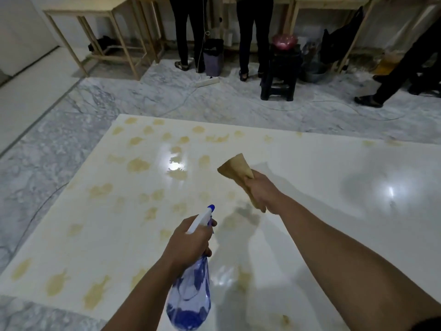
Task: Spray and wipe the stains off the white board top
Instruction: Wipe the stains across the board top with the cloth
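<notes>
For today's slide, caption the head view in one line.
Left hand aims spray bottle, right hand holds cloth over the stained board.

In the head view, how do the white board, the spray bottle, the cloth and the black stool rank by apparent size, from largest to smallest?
1. White board
2. Spray bottle, though nearness to the camera enlarges it
3. Black stool and cloth: unsure, because the stool stands much farther away

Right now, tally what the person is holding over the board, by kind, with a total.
Spray bottle: 1, in the left hand
Cloth: 1, tan, bunched in the right hand
Total: 2, both held above the stained white board
</notes>
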